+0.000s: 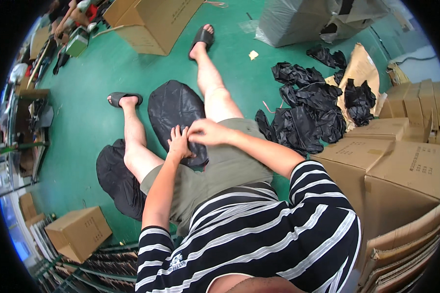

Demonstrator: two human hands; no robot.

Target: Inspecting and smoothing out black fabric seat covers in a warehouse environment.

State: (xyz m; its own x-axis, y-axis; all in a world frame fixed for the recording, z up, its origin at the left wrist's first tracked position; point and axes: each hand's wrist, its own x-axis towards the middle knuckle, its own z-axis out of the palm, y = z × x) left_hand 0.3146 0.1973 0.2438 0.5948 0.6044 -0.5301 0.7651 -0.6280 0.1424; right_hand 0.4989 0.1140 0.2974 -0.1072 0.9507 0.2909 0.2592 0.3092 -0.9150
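Observation:
A black oval fabric piece, smooth and slightly puckered at its edge, lies between my legs with its near end against my shorts. My left hand rests on its near part, fingers stretched and a little apart. Right beside it, my right hand is over the same piece, fingers curled together and slightly blurred; what they hold, if anything, is hidden. To the left of my left thigh, a stack of similar black fabric pieces sits low, partly covered by my leg.
Crumpled black fabric pieces lie on the green floor at right, some on brown paper. Cardboard boxes line the right side. An open carton and a grey plastic-wrapped bundle stand ahead. Another person's arm shows far left.

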